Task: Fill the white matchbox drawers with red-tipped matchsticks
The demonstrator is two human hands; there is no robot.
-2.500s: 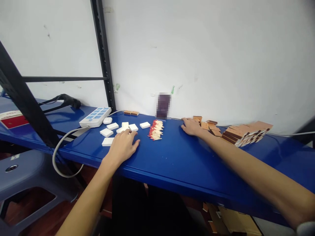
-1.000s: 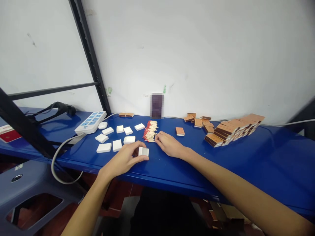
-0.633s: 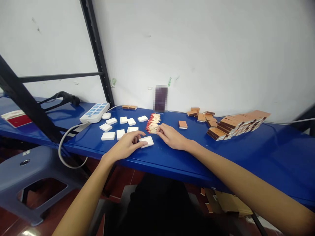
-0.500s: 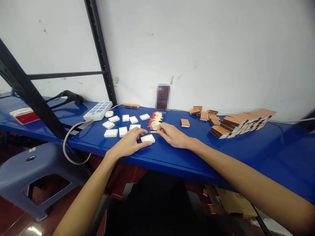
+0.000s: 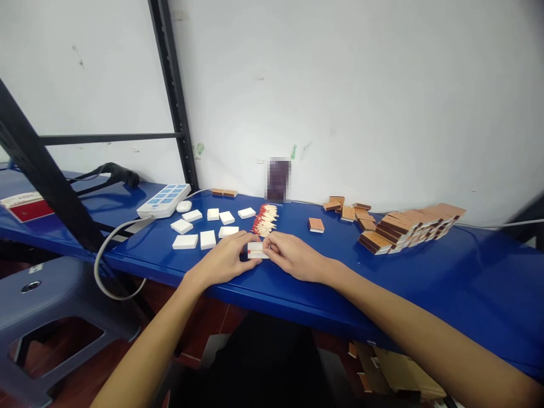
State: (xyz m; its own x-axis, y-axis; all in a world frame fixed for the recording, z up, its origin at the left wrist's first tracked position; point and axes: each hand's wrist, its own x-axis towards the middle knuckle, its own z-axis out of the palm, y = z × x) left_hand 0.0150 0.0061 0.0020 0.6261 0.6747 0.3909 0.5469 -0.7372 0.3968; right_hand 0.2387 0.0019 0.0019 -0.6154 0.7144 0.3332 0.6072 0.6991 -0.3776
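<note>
In the head view a white matchbox tray (image 5: 256,254) lies on the blue table close to the front edge. My left hand (image 5: 229,255) steadies it, thumb at the near side and fingers at the far side. From the right, my right hand (image 5: 293,255) pinches a match over the tray. The match's red head points left; my fingers cover its other end. Just beyond the hands is a pile of red-headed matches (image 5: 266,220). Several more white trays (image 5: 185,242) lie spread out to the left of my left hand.
A single brown matchbox (image 5: 315,225) lies right of the matches. Stacked brown matchboxes (image 5: 403,224) stand farther right. A white power strip (image 5: 165,200) and a white earbud case (image 5: 183,207) are at left, by a black shelf post (image 5: 172,85). A dark pixelated object leans on the wall.
My right hand has brought the match from beside the pile to over the tray. The left hand has stayed at the tray. The view has tilted slightly up.
</note>
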